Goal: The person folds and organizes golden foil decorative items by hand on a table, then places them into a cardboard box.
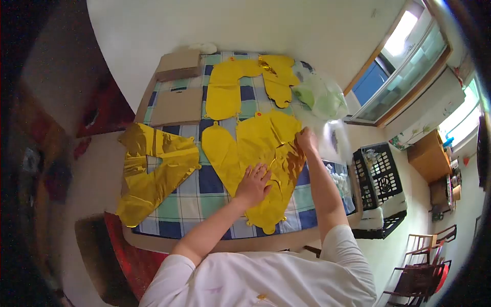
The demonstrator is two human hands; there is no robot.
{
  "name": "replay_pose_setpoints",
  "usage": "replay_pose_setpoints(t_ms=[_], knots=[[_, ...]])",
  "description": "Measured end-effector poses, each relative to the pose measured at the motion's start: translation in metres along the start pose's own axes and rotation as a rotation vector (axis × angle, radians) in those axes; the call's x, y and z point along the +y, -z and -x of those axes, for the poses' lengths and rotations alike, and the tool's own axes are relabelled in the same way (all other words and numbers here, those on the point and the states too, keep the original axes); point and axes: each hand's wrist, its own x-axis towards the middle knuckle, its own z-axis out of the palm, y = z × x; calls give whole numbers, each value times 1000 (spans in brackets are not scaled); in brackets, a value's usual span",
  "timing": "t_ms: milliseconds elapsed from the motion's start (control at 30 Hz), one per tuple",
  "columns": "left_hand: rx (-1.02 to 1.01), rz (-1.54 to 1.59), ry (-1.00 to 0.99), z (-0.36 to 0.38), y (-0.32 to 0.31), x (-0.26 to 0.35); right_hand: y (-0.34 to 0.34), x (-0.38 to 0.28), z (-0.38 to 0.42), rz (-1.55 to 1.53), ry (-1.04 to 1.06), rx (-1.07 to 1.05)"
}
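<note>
Several flat gold foil shapes lie on a blue, green and white checked cloth [190, 207]. My left hand [254, 184] rests flat with spread fingers on the large gold foil piece [255, 140] in the middle. At that piece's upper right edge, my right hand [306, 140] has its fingers closed on the foil. Creases run through the foil between my hands. Left of it lies a gold foil piece with a small hole [171, 163]. Behind are a hooked gold piece [223, 97] and another gold piece [279, 84].
Two cardboard pieces [176, 106] lie at the table's left back. Clear plastic bags [325, 100] are at the right back. A black crate [381, 174] stands beyond the table's right edge, with wooden chairs [422, 276] farther off. A window [401, 33] is at the upper right.
</note>
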Motion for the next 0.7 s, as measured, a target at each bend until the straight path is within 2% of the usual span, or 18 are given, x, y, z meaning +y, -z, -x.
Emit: replay_pose_setpoints(t_ms=[100, 167, 267, 367, 467, 567, 700], knots=[[12, 12, 2, 2, 2, 2, -3, 2, -6, -51, 14, -9], [20, 30, 3, 3, 3, 3, 22, -19, 5, -112, 33, -41], [16, 84, 16, 1, 6, 4, 60, -64, 23, -733, 140, -409], [15, 51, 5, 2, 9, 5, 64, -79, 39, -1210, 341, -290], [-17, 9, -16, 1, 18, 6, 12, -50, 43, -277, 527, 32], [-17, 13, -1, 0, 10, 4, -24, -37, 65, -155, 716, 99], [-10, 12, 2, 0, 8, 4, -19, -49, 89, -183, 732, 17]])
